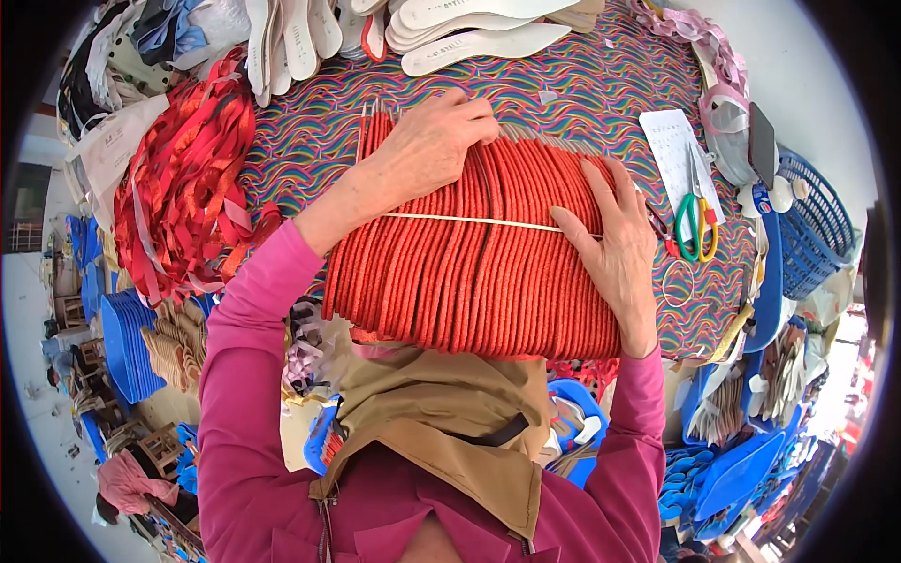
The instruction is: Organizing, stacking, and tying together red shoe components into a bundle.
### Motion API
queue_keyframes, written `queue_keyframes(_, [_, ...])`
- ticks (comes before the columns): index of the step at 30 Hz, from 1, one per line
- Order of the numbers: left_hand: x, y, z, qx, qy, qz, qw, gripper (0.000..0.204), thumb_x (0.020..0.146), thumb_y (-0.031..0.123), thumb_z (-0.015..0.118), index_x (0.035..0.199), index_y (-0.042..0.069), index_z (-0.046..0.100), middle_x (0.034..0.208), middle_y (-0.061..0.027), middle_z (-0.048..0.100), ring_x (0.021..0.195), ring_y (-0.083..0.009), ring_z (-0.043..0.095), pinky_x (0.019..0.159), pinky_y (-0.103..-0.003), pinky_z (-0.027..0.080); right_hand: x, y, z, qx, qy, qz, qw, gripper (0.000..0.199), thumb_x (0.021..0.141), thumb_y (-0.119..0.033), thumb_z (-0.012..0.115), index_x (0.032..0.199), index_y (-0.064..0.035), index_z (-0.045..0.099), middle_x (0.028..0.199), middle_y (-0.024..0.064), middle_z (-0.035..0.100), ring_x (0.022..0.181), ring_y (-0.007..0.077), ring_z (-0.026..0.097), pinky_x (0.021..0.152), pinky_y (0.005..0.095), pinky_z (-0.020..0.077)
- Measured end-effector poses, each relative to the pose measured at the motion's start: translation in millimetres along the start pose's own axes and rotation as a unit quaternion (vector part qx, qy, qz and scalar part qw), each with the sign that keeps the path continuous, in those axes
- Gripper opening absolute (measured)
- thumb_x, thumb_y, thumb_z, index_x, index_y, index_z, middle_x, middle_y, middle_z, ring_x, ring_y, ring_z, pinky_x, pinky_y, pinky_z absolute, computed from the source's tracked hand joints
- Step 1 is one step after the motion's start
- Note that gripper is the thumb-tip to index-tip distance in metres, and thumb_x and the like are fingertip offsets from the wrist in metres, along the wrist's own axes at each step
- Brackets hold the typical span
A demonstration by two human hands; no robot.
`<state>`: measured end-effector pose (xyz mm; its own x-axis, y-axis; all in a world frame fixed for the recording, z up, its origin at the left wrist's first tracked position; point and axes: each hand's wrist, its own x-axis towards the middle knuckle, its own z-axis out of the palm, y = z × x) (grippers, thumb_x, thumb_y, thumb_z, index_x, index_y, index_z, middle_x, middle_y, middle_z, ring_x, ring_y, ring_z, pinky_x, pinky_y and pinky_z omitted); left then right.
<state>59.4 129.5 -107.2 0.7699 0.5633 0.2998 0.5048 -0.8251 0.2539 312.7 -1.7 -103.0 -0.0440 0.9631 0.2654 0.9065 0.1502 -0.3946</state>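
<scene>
A long row of thin red-edged insoles (441, 281) stands packed side by side in front of me, at the near edge of the table. A pale band (488, 221) runs across the row. At the far edge, my left hand (436, 141) rests on the row with its fingers curled down, closed on the insoles; its fingertips are partly hidden. My right hand (621, 239) clasps the row's right end, thumb on top and fingers around the far side. Scissors with green and yellow handles (696, 225) lie beside my right hand.
A heap of red ribbon strips (188, 188) lies at the left. White insoles (488, 49) are piled at the back. Near the right edge are a paper sheet (678, 155), a phone (762, 143) and a blue basket (815, 225). A patterned cloth (582, 94) covers the table.
</scene>
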Motion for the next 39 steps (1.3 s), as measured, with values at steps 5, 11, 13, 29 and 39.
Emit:
queue_keyframes(5, [8.5, 0.2, 4.0, -0.048, 0.023, -0.006, 0.999, 0.046, 0.074, -0.011, 0.050, 0.112, 0.008, 0.067, 0.121, -0.0056, 0.066, 0.107, -0.0265, 0.061, 0.096, -0.036, 0.047, 0.1, 0.8, 0.7, -0.004, 0.009, -0.007, 1.000, 0.059, 0.089, -0.042, 0.070, 0.137, -0.0098, 0.058, 0.147, 0.0140, 0.048, 0.119, 0.0365, 0.058, 0.095, 0.0408, 0.0513])
queue_keyframes(11, [20.0, -6.3, 2.4, -0.129, 0.094, 0.034, 0.987, 0.057, 0.071, -0.014, 0.048, 0.120, 0.008, 0.068, 0.117, -0.0043, 0.068, 0.100, -0.0248, 0.063, 0.088, -0.034, 0.050, 0.3, 0.5, 0.8, -0.001, 0.019, -0.014, 1.000, 0.059, 0.088, -0.042, 0.072, 0.135, -0.0080, 0.059, 0.145, 0.0148, 0.049, 0.117, 0.0364, 0.058, 0.093, 0.0404, 0.0522])
queue_keyframes(13, [15.1, -12.6, -3.3, -0.161, 0.118, -0.005, 0.980, 0.060, 0.071, -0.015, 0.047, 0.122, 0.008, 0.069, 0.115, -0.0041, 0.069, 0.097, -0.0241, 0.064, 0.085, -0.033, 0.051, -0.3, -0.2, -0.7, 0.016, 0.008, -0.002, 1.000, 0.059, 0.089, -0.039, 0.071, 0.138, -0.0087, 0.058, 0.149, 0.0133, 0.048, 0.121, 0.0367, 0.057, 0.099, 0.0410, 0.0496])
queue_keyframes(29, [-27.5, -24.7, -32.6, -0.161, 0.018, -0.015, 0.987, 0.037, 0.073, -0.015, 0.049, 0.101, 0.003, 0.066, 0.106, -0.0026, 0.068, 0.093, -0.0240, 0.063, 0.082, -0.033, 0.048, -0.8, -1.4, 0.5, 0.015, 0.011, 0.003, 1.000, 0.059, 0.090, -0.039, 0.071, 0.137, -0.0072, 0.058, 0.148, 0.0126, 0.049, 0.122, 0.0340, 0.057, 0.096, 0.0393, 0.0514])
queue_keyframes(39, [-25.6, -43.3, -24.6, -0.023, -0.001, 0.065, 0.998, 0.022, 0.077, -0.009, 0.051, 0.090, 0.004, 0.063, 0.097, -0.0029, 0.066, 0.085, -0.0271, 0.060, 0.084, -0.036, 0.049, -1.0, 1.1, 2.1, 0.004, 0.018, -0.014, 1.000, 0.058, 0.091, -0.040, 0.069, 0.138, -0.0075, 0.057, 0.148, 0.0134, 0.048, 0.122, 0.0347, 0.057, 0.097, 0.0400, 0.0508])
